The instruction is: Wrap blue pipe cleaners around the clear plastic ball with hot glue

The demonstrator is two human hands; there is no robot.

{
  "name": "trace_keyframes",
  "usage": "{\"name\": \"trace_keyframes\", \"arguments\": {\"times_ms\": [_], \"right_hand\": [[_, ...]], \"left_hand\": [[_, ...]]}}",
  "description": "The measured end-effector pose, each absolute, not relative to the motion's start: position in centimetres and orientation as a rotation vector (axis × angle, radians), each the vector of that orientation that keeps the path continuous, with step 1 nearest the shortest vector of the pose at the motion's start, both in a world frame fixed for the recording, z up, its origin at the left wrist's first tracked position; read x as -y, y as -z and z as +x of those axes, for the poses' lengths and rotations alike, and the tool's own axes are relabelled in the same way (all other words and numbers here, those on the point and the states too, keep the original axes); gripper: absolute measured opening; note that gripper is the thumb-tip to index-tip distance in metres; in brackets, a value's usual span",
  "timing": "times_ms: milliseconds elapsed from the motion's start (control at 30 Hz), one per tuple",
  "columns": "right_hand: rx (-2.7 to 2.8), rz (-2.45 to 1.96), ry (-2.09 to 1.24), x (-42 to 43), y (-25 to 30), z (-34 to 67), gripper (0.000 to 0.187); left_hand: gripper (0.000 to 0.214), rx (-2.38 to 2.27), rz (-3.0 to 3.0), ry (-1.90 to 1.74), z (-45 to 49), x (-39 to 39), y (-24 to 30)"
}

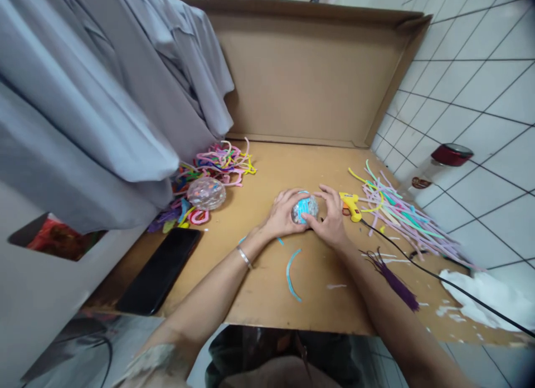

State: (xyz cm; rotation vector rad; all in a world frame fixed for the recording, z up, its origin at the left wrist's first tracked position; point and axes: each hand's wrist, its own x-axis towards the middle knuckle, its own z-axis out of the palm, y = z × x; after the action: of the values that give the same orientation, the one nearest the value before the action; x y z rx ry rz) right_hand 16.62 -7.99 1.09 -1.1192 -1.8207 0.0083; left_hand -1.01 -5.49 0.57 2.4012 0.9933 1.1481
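Glue gun (pixel 355 209) lies beside right fingers (pixel 331 197), spread apart; left fingers (pixel 289 198) clamp the ball (pixel 305 208).

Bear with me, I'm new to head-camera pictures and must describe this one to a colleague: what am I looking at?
There is no machine here, just a person's two bare hands. The one picture comes from a camera on that person's head, looking forward and down, so the forearms reach in from the bottom.

The left hand curls around a clear ball with blue on it; the right hand is on the other side, fingers spread, thumb at the ball.

On the brown tabletop, a second clear ball and a colourful tangle of strips lie at the left, near a black phone. At the right are a yellow glue gun, pastel strips and a purple tassel.
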Motion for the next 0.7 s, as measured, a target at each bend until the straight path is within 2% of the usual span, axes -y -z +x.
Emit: {"name": "trace_keyframes", "arguments": {"times_ms": [333, 700], "right_hand": [[1.851, -1.106, -0.012, 8.2, -0.8, 16.4, 0.030], [1.822, -0.890, -0.155, 8.4, -0.1, 15.4, 0.028]], "left_hand": [[0.076, -1.003, 2.329, -1.209, -0.9, 5.7, -0.5], [0.065, -0.921, 2.415, -1.260, -1.7, 5.5, -0.1]]}}
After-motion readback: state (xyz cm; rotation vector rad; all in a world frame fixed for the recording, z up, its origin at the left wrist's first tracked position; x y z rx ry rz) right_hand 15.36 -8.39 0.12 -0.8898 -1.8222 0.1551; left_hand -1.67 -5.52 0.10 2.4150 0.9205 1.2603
